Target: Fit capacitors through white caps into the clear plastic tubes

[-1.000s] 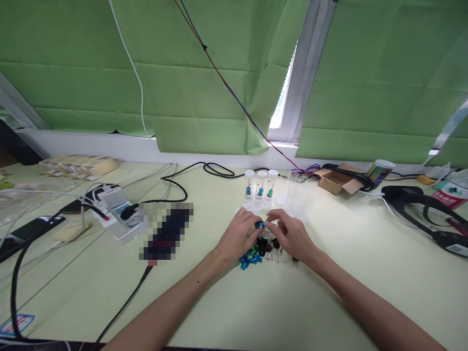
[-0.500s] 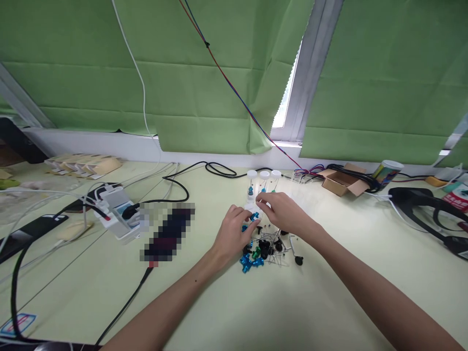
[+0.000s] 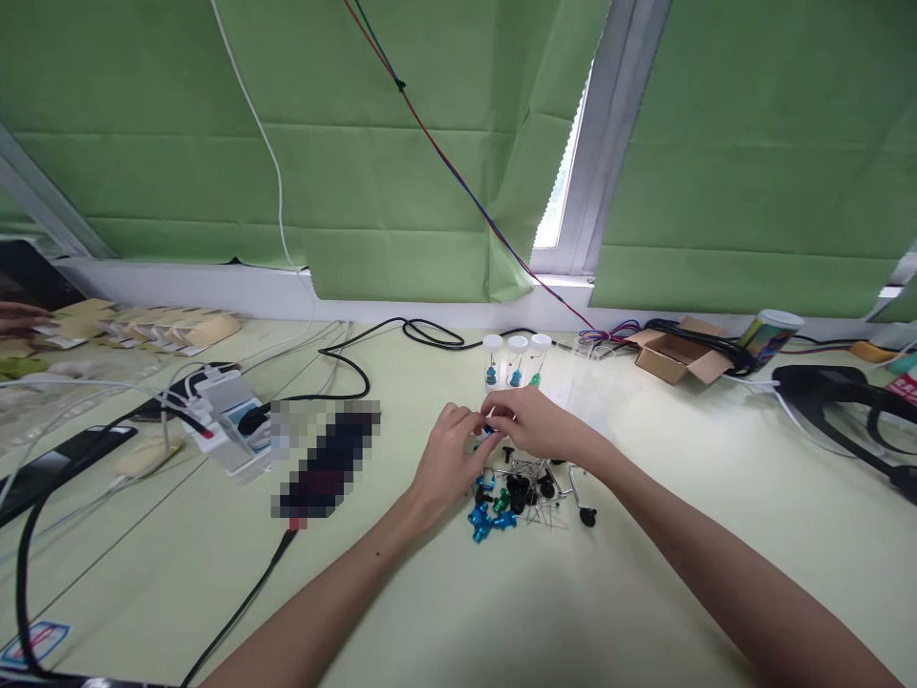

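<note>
My left hand [image 3: 450,454] is closed in a pinch on a small blue metal fitting [image 3: 490,429], mostly covered by the fingers. My right hand [image 3: 526,420] meets it there, thumb and fingertips pressed together at the same fitting; what they hold is hidden. Just below both hands lies a pile of loose parts: blue metal fittings [image 3: 481,522], a green fitting [image 3: 501,500], black round-headed pieces [image 3: 522,494] and thin metal rods. A bent rod with a black end [image 3: 587,517] sits at the pile's right. Behind my hands stand three small clear white-capped bottles [image 3: 517,344] with blue or green parts inside.
A power strip [image 3: 236,430] with cables and a pixelated dark device [image 3: 326,463] lie to the left. Toward the back right are an open cardboard box [image 3: 677,358], a can [image 3: 770,336] and a black frame-like object [image 3: 838,411]. Another person's hand [image 3: 21,317] shows at far left.
My right hand has come down and left from near the bottles to the blue fitting in my left hand. Another person's hand has appeared at far left.
</note>
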`<state>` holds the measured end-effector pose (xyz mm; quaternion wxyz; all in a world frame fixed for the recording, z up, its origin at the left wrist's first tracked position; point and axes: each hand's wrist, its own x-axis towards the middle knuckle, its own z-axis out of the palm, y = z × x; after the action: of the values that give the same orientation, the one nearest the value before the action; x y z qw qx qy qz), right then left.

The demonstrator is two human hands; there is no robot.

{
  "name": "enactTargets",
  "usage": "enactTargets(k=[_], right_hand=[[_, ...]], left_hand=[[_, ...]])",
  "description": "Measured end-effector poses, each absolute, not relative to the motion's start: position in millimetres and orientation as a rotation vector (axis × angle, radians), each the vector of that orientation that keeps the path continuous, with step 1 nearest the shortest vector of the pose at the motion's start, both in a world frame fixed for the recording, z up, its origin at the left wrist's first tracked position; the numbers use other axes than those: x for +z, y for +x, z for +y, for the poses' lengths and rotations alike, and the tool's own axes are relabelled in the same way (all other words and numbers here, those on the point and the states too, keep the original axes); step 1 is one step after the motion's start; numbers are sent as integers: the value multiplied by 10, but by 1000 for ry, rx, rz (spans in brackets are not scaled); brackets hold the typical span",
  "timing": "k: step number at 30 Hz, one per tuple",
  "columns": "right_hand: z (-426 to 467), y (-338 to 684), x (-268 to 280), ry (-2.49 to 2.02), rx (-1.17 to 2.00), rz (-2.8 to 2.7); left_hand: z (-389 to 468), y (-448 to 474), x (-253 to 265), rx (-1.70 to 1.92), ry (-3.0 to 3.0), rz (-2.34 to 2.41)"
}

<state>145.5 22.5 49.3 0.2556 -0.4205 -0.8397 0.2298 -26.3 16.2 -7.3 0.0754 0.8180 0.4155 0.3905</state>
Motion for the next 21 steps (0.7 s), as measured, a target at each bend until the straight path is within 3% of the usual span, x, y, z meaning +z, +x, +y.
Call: enactTargets(k=[15,21], right_hand=[[211,1446,488,-1170,619,-2286],[283,1481,463,-1256,346,-2404]], left_hand=[[143,-256,-52,1139,2438,1245],[156,-273,-27,1141,2388,1355]])
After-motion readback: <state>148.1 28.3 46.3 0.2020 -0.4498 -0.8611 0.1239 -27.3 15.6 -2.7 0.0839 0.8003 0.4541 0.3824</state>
